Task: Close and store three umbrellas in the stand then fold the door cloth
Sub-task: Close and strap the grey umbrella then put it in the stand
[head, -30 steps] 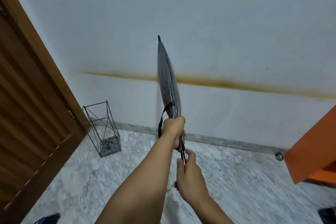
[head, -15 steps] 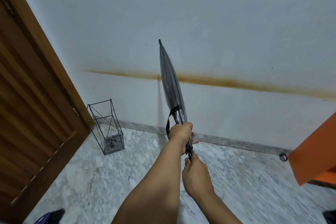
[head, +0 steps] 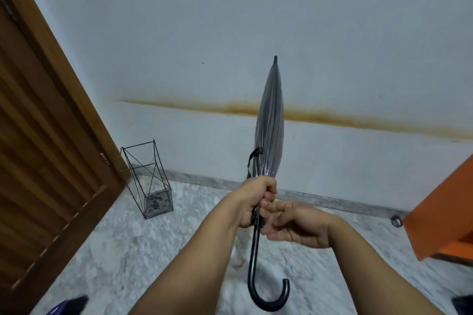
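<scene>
The shaft where the canopy ends is hidden inside the left hand, so what the fingers clamp there cannot be seen. The right hand is blurred; its fingers reach toward the left fist, but whether they touch the shaft or pinch anything cannot be told. At 7 o'clock a dark blue thing is cut off by the bottom edge, and at 4 o'clock another dark shape is cut off at the corner; neither can be identified. An orange panel at 3 o'clock runs out of frame.

The left forearm rises from 6 o'clock, its fist wrapped tight around the umbrella just below the closed canopy. The right forearm comes in from 5 o'clock, wrist bent, palm turned toward the left fist, fingers loosely extended.

The umbrella stands nearly upright in the middle, tip toward 12 o'clock, grey canopy gathered, black strap hanging loose on its left side. Its hooked handle curls at 6 o'clock. The wire stand sits on the marble floor at 9 o'clock, against the wall beside the wooden door, well apart from the umbrella.
</scene>
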